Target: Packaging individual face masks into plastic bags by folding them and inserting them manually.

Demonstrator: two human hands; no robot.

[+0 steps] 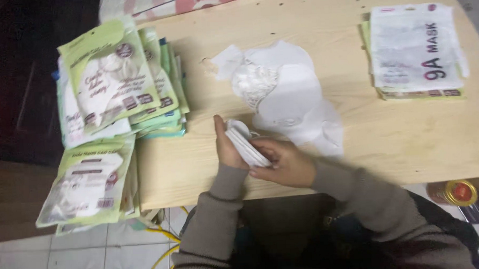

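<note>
I hold a small stack of white masks (246,145) between both hands at the near edge of the worktop (399,139). My left hand (226,145) backs the stack with fingers nearly straight and together; my right hand (285,162) curls its fingers around the stack's lower end, pinching it. Loose white masks (291,95) lie just beyond.

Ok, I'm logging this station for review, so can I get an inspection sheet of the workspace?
Surface: light wooden table, dark specks near the far edge.
Job's things: small stack of white masks held between both hands; loose white masks lying flat behind them.
Clutter: green pouches heaped at left, some overhanging the edge; neat pile of packets at right.
Hands: left hand and right hand both grip the stack.
Cables: yellow cable on the tiled floor.
Surroundings: yellow-lidded jar below the table at right.
</note>
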